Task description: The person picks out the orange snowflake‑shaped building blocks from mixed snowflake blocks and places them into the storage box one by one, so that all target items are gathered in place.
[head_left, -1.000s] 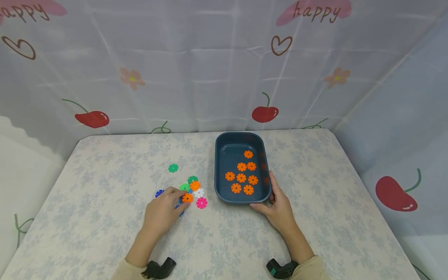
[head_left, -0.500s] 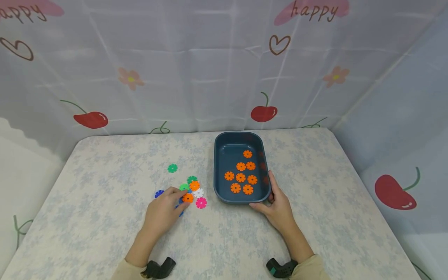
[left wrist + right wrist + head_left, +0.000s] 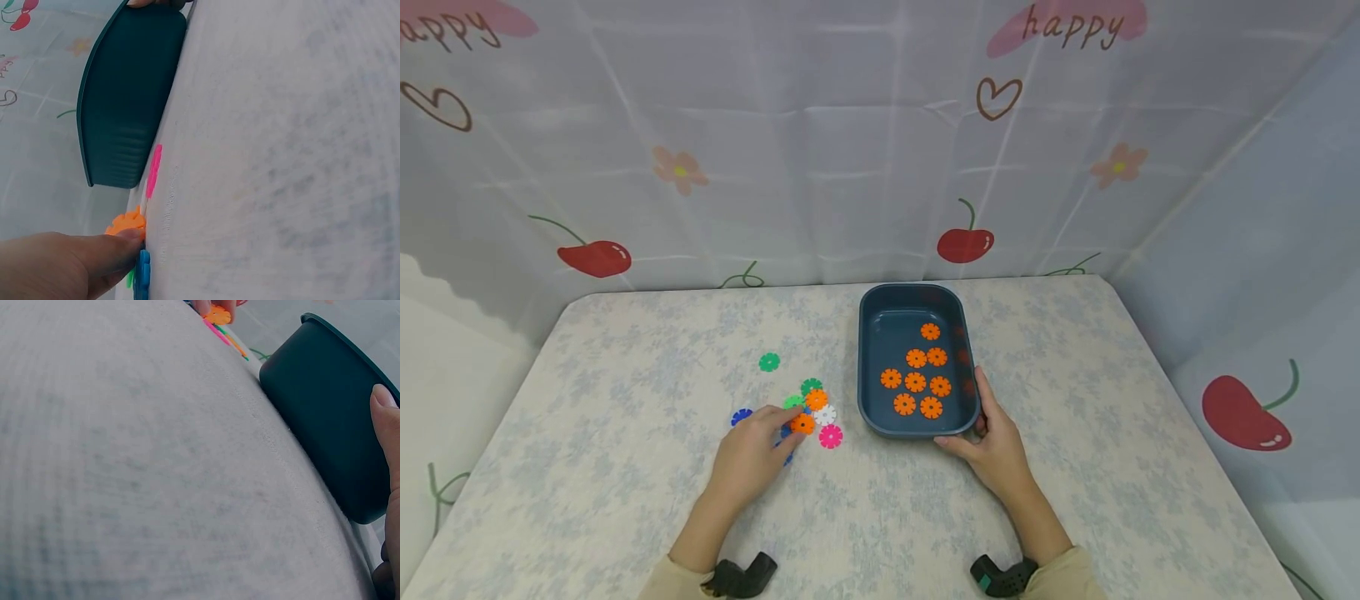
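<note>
My left hand (image 3: 747, 454) pinches an orange notched plastic disc (image 3: 802, 424) between thumb and fingers, at the near side of a small pile. In the left wrist view, this orange disc (image 3: 127, 221) is tilted up on edge above a blue disc (image 3: 142, 275). A second orange disc (image 3: 816, 400), a white disc (image 3: 825, 415) and a pink disc (image 3: 831, 437) lie beside it. My right hand (image 3: 1000, 450) grips the near right corner of a dark blue-green tray (image 3: 917, 432), its thumb against the outer wall. Several orange discs (image 3: 915, 382) lie flat inside the tray.
A lone green disc (image 3: 769, 362) lies behind the pile. Another green disc (image 3: 811, 386) and a blue disc (image 3: 741, 415) lie at the pile's edges. The patterned table (image 3: 625, 400) meets a printed curtain (image 3: 820, 167) at the back.
</note>
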Motion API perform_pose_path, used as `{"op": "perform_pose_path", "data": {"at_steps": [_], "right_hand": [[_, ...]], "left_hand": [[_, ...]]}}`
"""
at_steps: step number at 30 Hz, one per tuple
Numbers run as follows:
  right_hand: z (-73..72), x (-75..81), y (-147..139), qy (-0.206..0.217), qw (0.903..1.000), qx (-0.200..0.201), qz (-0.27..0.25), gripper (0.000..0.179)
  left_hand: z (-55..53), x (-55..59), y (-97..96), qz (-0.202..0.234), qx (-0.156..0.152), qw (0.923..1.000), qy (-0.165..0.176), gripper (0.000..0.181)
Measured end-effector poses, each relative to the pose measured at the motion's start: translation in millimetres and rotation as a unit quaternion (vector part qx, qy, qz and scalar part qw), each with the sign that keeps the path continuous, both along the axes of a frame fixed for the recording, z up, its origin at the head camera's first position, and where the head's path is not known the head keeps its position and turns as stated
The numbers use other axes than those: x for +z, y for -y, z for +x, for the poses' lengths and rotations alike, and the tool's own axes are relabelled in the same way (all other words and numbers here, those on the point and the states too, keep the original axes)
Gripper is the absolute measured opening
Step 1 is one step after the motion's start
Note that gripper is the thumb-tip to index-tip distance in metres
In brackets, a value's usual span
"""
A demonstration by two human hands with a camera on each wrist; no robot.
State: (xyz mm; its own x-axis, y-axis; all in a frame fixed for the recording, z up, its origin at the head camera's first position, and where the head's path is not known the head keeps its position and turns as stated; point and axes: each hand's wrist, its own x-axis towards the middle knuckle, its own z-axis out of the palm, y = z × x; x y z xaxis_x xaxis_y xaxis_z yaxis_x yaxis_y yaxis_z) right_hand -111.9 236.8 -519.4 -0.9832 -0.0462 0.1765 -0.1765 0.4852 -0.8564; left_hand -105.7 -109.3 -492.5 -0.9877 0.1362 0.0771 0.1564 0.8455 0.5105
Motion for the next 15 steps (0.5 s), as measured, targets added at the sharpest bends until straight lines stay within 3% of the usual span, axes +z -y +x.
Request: {"op": "perform_pose_path", "data": {"at_steps": [8, 15], "right_hand": [[0.7, -0.3, 0.2, 0.006, 0.9999, 0.003, -0.009, 0.115], [0.3, 0.1, 0.1, 0.002, 0.9999, 0.007, -0.008, 0.114]], "left_hand": [[-6.5, -0.1, 5.2, 0.079, 0.026, 0.9939, 0.072, 0.029], [-14.2, 7.5, 7.0, 0.175, 0.039, 0.9775, 0.111, 0.034]]}}
